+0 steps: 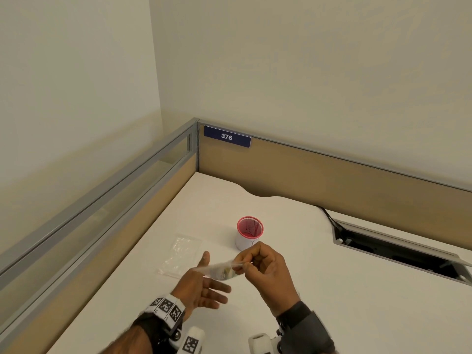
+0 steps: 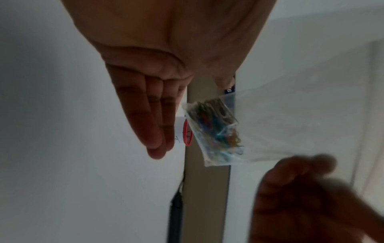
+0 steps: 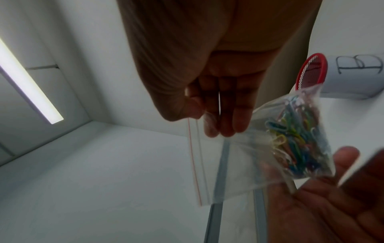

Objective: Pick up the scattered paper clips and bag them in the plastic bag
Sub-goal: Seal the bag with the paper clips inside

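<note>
Because the left wrist view is blurred and dim, the right hand (image 2: 311,194) shows there only as a dark smear, and the bag's seal end cannot be made out in it. In the head view the plastic bag (image 1: 224,269) is a pale streak held in the air between the two hands, above the white desk (image 1: 332,290). The right hand (image 1: 263,267) pinches its top edge, fingers and thumb closed on the strip by the red seal line (image 3: 194,162). The left hand (image 1: 204,287) lies open, fingers straight, apparently under the bag's lower end. The paper clips (image 3: 295,139), blue, yellow, green and red, sit bunched in one bottom corner. A second clear bag (image 1: 180,254) lies flat on the desk near a red mesh cup (image 1: 249,232).
</note>
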